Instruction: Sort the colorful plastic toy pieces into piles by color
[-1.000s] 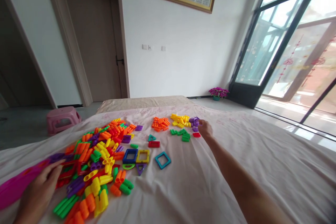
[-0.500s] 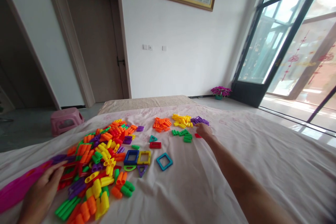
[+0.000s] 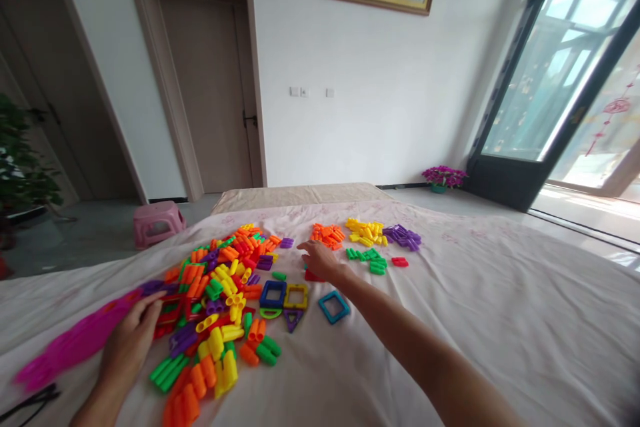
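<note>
My right hand (image 3: pixel 323 261) reaches over the sheet with its fingers stretched out to the left and nothing visible in them. Below it, a red rectangular tile (image 3: pixel 314 275) is partly covered. An orange heap of tube blocks (image 3: pixel 327 236) lies just behind the hand. At the left, my left hand (image 3: pixel 131 333) has its fingers extended at the edge of a large mixed pile of plastic tube blocks (image 3: pixel 227 280). Its fingertips touch or nearly touch red frame pieces (image 3: pixel 170 315); some fingers are hidden. Beside it stretches a magenta plastic item (image 3: pixel 83 340).
Yellow (image 3: pixel 366 232), purple (image 3: pixel 403 237) and green blocks (image 3: pixel 373 260) lie in separate heaps beside a red block (image 3: pixel 400 261). Blue (image 3: pixel 273 295), yellow (image 3: pixel 296 296) and teal square frames (image 3: pixel 334 307) sit mid-sheet. A pink stool (image 3: pixel 159 223) stands beyond the left edge.
My right hand has come left from beside the purple heap, leaving the red block by the green ones. My left hand stays by the pile. The view has turned slightly left.
</note>
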Available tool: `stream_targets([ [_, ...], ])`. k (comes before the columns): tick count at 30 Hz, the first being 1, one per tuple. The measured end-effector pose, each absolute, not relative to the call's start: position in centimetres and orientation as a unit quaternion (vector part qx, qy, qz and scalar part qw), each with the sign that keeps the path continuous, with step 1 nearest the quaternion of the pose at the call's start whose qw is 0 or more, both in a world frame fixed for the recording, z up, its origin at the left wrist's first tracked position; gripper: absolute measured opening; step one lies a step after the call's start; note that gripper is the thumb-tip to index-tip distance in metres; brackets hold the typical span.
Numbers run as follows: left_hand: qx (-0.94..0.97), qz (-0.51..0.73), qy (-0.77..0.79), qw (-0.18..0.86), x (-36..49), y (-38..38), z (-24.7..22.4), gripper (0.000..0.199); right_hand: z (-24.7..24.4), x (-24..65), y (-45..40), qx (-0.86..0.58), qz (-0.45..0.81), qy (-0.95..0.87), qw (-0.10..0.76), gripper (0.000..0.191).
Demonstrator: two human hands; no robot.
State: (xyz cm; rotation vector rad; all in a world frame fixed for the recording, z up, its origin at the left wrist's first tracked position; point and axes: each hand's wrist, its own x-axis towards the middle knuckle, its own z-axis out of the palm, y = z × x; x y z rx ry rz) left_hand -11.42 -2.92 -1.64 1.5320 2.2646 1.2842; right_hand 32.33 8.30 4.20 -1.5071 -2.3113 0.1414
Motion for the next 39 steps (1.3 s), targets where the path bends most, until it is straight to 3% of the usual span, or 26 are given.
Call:
stream_targets([
  [10,0.495,0.444,0.736,0.126,-11.5,-2.8,-1.6,0.048,4.6,25.9,12.0,-0.561,0.027,-0.815,0.138,0.046],
  [18,0.496,0.438,0.739,0.129,-11.3,-3.0,-1.3,0.05,4.2,27.7,11.9,-0.579,0.029,-0.804,0.131,0.029],
  [25,0.49,0.437,0.745,0.12,-11.7,-2.5,-1.9,0.043,4.4,29.4,11.1,-0.591,0.024,-0.792,0.149,0.046],
  [34,0.494,0.436,0.742,0.127,-10.8,-3.1,-0.8,0.048,4.5,26.1,11.7,-0.542,0.027,-0.828,0.138,0.029],
  [39,0.504,0.415,0.748,0.116,-11.2,-3.0,-1.0,0.049,5.0,28.6,10.9,-0.56,0.005,-0.816,0.147,0.032],
])
